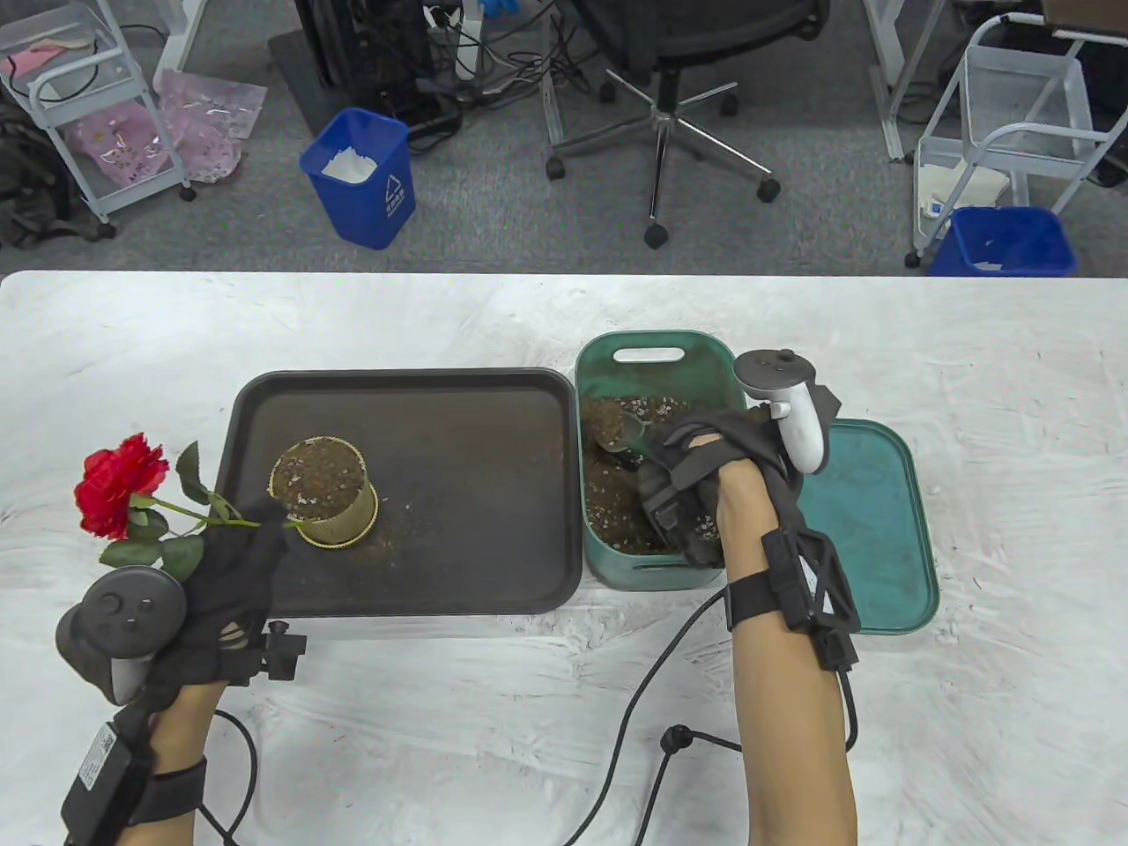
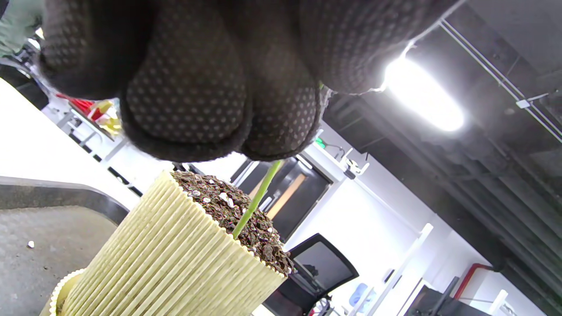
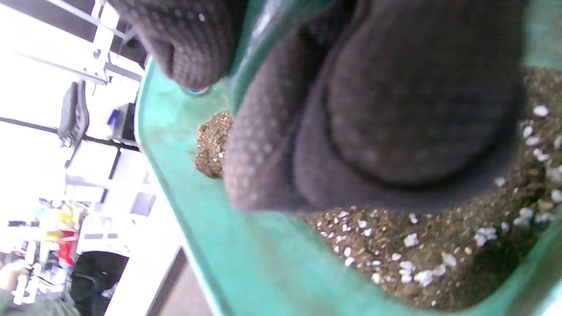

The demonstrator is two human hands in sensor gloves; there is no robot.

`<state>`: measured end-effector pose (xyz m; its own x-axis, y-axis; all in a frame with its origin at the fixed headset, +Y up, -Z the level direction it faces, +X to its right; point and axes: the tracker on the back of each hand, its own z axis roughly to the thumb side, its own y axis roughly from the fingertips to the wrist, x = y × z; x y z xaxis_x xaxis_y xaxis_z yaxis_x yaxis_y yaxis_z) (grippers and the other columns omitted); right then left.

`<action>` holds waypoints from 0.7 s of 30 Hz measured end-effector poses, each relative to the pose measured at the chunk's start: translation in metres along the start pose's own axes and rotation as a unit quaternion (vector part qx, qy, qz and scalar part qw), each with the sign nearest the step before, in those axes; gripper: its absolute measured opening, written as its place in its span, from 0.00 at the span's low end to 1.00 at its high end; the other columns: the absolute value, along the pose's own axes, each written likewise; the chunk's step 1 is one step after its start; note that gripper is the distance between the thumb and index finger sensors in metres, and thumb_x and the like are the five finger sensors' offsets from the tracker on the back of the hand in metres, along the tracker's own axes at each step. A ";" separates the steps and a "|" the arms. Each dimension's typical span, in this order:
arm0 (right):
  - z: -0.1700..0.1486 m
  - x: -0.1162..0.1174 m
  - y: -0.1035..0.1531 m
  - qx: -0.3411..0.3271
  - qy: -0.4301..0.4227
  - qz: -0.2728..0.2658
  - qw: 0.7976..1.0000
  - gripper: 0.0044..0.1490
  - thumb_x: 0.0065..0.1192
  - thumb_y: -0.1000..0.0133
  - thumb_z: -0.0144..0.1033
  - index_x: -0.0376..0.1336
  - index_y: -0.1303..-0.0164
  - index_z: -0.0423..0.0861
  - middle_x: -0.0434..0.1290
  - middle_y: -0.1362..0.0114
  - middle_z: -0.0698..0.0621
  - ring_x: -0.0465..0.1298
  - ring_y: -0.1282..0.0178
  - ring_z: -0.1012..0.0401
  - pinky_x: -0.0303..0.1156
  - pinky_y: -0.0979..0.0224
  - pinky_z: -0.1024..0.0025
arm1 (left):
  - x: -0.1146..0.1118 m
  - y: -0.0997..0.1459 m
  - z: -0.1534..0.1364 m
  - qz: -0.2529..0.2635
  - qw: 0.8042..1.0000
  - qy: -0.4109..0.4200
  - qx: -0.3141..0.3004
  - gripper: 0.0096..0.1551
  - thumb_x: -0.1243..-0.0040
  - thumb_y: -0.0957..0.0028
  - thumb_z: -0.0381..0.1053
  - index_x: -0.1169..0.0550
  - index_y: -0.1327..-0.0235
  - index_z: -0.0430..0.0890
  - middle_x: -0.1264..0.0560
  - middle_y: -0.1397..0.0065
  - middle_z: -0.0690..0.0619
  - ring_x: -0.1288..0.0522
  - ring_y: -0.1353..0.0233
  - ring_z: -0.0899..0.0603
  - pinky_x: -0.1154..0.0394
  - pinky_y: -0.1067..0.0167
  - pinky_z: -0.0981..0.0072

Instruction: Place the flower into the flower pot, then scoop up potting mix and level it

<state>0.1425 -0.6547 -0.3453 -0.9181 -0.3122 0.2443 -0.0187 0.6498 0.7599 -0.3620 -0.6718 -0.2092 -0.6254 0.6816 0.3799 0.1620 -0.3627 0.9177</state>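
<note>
Red flower [image 1: 119,485] held by left hand [image 1: 220,599], stem end at soil in tilted ribbed pot [image 1: 326,493] on dark tray [image 1: 441,493], table view. Left wrist: fingers [image 2: 184,96] pinch green stem. Right wrist: fingers [image 3: 395,109] grasp scoop [image 1: 621,432] in green bin [image 3: 184,184] of potting mix [image 3: 439,250].

You get a bright, even light on the white tabletop [image 1: 969,370], and shadows there are soft and small. The tabletop's far edge bends a little near the picture's sides. In your left wrist view a ceiling lamp [image 2: 423,94] glares white above the flower pot [image 2: 175,259]. Your gloved fingers [image 3: 395,109] look dark and blurry in the right wrist view, and the room behind them is washed out.
</note>
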 end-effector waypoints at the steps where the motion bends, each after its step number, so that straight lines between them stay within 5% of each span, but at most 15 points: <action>1: -0.002 0.000 0.003 -0.004 -0.012 -0.005 1.000 0.33 0.61 0.53 0.36 0.66 0.43 0.30 0.82 0.52 0.35 0.89 0.72 0.54 0.91 0.75 0.62 | 0.000 0.000 0.000 0.000 1.000 0.000 -0.001 0.25 0.36 0.58 0.55 0.13 0.52 0.45 0.12 0.58 0.51 0.11 0.64 0.43 0.15 0.58 0.53; 12: -0.009 0.003 0.036 -0.060 -0.127 -0.036 0.989 0.33 0.61 0.53 0.37 0.66 0.43 0.31 0.81 0.52 0.36 0.89 0.71 0.54 0.90 0.74 0.61 | 0.000 0.000 0.000 -0.002 1.000 0.005 0.001 0.25 0.36 0.58 0.55 0.13 0.52 0.45 0.12 0.58 0.51 0.11 0.64 0.43 0.15 0.58 0.53; 21: 0.019 0.040 0.061 -0.122 -0.089 0.007 0.989 0.33 0.61 0.53 0.37 0.66 0.43 0.31 0.81 0.51 0.36 0.89 0.71 0.54 0.90 0.74 0.61 | -0.001 0.000 0.000 -0.003 1.000 0.004 0.000 0.25 0.36 0.58 0.55 0.13 0.52 0.45 0.12 0.58 0.51 0.11 0.64 0.43 0.15 0.58 0.53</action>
<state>0.0972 -0.6144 -0.3009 -0.9731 -0.1637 0.1623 0.0703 0.4598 0.8852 -0.3617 -0.6722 -0.2096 -0.6320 0.6788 0.3739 0.1588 -0.3588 0.9198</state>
